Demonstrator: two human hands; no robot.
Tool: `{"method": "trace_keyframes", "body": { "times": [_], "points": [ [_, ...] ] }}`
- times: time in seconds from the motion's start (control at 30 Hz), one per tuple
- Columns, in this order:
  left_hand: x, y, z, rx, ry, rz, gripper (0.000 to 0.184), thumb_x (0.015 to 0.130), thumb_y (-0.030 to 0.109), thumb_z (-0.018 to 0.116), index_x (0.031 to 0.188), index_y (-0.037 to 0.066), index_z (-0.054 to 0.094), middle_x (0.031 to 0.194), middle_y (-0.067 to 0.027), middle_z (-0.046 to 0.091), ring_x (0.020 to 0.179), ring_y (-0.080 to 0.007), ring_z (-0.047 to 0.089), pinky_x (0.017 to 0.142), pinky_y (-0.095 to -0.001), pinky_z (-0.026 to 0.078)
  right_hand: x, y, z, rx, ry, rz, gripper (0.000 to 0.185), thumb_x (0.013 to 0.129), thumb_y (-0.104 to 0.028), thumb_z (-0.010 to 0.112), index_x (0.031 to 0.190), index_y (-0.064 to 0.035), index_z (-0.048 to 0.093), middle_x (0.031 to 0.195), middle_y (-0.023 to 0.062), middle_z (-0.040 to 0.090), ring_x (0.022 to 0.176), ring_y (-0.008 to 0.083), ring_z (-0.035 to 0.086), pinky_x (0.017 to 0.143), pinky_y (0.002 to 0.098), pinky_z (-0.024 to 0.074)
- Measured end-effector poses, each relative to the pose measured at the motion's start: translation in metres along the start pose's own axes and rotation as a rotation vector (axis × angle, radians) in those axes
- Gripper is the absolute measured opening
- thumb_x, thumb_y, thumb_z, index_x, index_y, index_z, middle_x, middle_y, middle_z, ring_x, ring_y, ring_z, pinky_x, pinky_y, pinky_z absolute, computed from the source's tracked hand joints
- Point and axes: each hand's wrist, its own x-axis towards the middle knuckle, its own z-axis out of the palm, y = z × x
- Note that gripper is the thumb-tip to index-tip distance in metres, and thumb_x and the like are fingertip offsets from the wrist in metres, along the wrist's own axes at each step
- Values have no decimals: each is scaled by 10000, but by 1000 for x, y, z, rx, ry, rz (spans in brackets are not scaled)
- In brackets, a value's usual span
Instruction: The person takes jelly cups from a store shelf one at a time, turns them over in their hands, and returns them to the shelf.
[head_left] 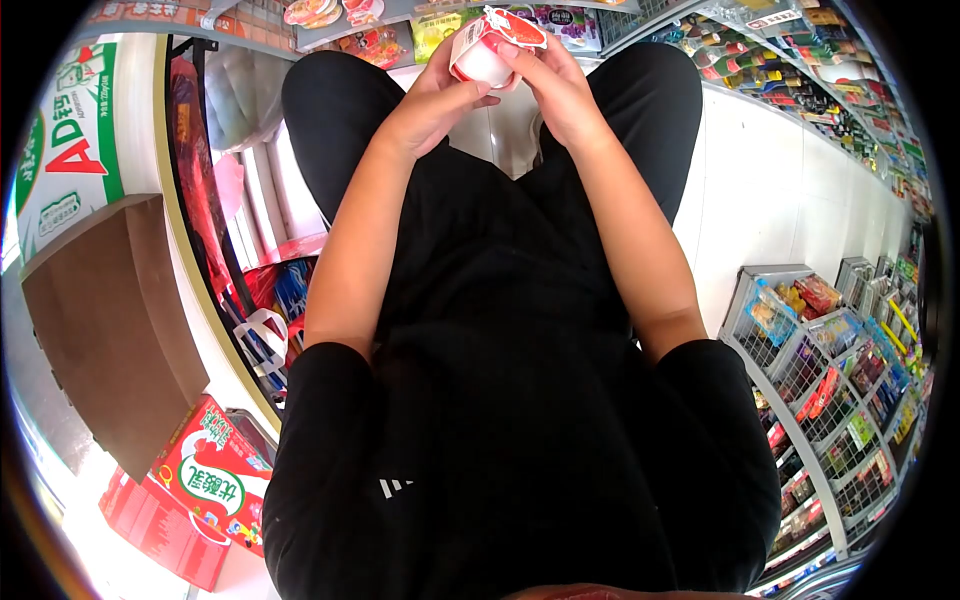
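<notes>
Between my two hands, at the top middle of the head view, is a small white-and-red package (487, 66) with a rounded white side and a red printed top. My left hand (437, 104) grips its left and lower side, the thumb pointing across toward the bottom. From the right, my right hand (556, 92) holds it with thumb and fingers against the edge. Some fingers of both hands are hidden behind the package. Just beyond it, a shelf carries a yellow bag (437, 33) and a purple grape-printed bag (572, 22).
My bent knees flank the hands. Shelves with bottles (762, 72) run along the upper right, wire baskets of snacks (800, 370) stand lower right. To the left are a brown cardboard piece (125, 320), a red carton (215, 465) and a white-and-green carton (75, 130).
</notes>
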Motion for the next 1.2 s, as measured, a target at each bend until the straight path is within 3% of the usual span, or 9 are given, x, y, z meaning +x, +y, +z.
{"method": "trace_keyframes", "body": {
  "times": [0.53, 0.6, 0.87, 0.97, 1.07, 1.13, 1.2],
  "points": [
    [-1, 4, 6, 55, 17, -31, 767, 912, 186, 756, 1574, 139, 371, 1467, -76, 536, 1321, -254, 561, 1037, -482, 506, 10, 15, -11, 5, -9, -19, 449, 957, -375, 749, 1271, -62, 680, 1194, 50, 720, 1135, 143, 641, 1031, 323, 450],
    [-2, 4, 9, 55, 25, -40, 854, 901, 228, 786, 1604, 110, 314, 1443, -69, 553, 1287, -197, 560, 1010, -408, 491, 11, 17, -14, 3, -6, -7, 448, 959, -382, 745, 1266, -62, 684, 1186, 49, 723, 1127, 141, 642, 1026, 321, 450],
    [-2, 3, 9, 75, 10, -55, 865, 907, 241, 785, 1610, 106, 299, 1439, -68, 555, 1283, -195, 559, 1008, -404, 492, 2, 4, -6, -2, 53, 15, 446, 962, -406, 737, 1249, -67, 702, 1156, 38, 730, 1098, 132, 644, 1003, 306, 452],
    [-2, 2, 8, 72, 10, -58, 868, 908, 234, 782, 1613, 106, 293, 1438, -66, 555, 1279, -193, 560, 1006, -406, 497, 2, 7, -10, -41, 8, 28, 442, 1017, -380, 666, 1321, -60, 649, 1248, 37, 678, 1203, 145, 575, 1056, 334, 413],
    [-2, 1, 6, 66, 3, -59, 866, 907, 214, 774, 1615, 107, 288, 1438, -65, 554, 1278, -194, 560, 1005, -412, 502, 3, 9, -11, 40, 87, 62, 448, 945, -345, 763, 1277, -63, 662, 1197, 58, 695, 1133, 181, 623, 999, 344, 467],
    [0, 0, 5, 65, -5, -59, 865, 906, 203, 770, 1617, 108, 285, 1439, -64, 554, 1278, -194, 561, 1005, -416, 504, 3, 4, -10, 155, -79, 134, 474, 967, -297, 746, 1341, -42, 608, 1292, 117, 679, 1186, 215, 645, 1014, 359, 512],
    [0, -2, 4, 69, -5, -37, 728, 899, 182, 745, 1540, 126, 405, 1427, -89, 563, 1310, -244, 574, 1023, -457, 529, 2, 4, -6, 162, -63, 105, 398, 996, -242, 710, 1328, -42, 620, 1245, 80, 691, 1145, 172, 651, 991, 321, 516]
  ]
}}
